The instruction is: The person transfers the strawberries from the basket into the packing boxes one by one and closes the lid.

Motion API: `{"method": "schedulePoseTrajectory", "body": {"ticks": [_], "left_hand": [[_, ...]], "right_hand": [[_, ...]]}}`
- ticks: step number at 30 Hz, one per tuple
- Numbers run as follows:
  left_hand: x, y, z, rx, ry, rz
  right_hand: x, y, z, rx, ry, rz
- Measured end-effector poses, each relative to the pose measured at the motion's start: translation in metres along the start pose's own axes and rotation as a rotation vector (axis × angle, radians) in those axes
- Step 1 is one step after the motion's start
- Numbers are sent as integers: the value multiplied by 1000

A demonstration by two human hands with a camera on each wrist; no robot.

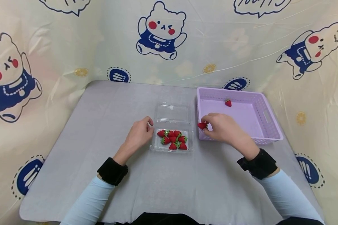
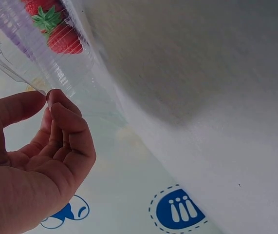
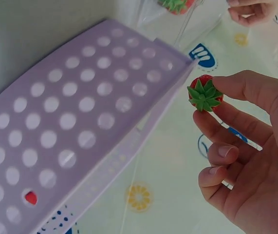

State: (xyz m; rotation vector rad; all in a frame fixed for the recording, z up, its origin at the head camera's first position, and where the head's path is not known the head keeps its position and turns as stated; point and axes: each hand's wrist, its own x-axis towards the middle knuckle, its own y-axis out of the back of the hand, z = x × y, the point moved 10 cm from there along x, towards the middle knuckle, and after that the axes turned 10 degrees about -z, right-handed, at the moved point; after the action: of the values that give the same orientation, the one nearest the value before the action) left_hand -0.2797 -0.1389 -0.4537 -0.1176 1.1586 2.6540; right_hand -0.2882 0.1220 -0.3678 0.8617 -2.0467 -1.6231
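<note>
My right hand [image 1: 222, 127] pinches a strawberry [image 1: 202, 125] between thumb and fingers, over the left rim of the purple basket [image 1: 236, 137]. In the right wrist view the held strawberry [image 3: 205, 93] turns its green leaves to the camera. My left hand [image 1: 139, 132] is at the left side of a clear plastic box [image 1: 155, 146]; in the left wrist view its thumb and forefinger pinch the box's thin edge [image 2: 41, 90]. Several strawberries [image 1: 173, 139] lie in the box's near half, and its clear lid [image 1: 173, 112] lies folded back behind them.
One more strawberry [image 1: 228, 103] lies in the basket near its back wall. A grey cloth covers the table [image 1: 107, 109]. Behind it hangs a curtain [image 1: 214, 37] printed with cartoon bears.
</note>
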Motion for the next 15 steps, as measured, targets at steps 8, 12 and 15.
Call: {"method": "schedulePoseTrajectory", "body": {"ticks": [8, 12, 15], "left_hand": [[-1, -1, -1, -5, 1, 1], [-1, -1, -1, -9, -5, 3], [-1, 0, -1, -13, -10, 3]], "right_hand": [[6, -9, -18, 27, 40, -20], [11, -16, -27, 41, 71, -32], [14, -20, -35, 51, 104, -29]]}}
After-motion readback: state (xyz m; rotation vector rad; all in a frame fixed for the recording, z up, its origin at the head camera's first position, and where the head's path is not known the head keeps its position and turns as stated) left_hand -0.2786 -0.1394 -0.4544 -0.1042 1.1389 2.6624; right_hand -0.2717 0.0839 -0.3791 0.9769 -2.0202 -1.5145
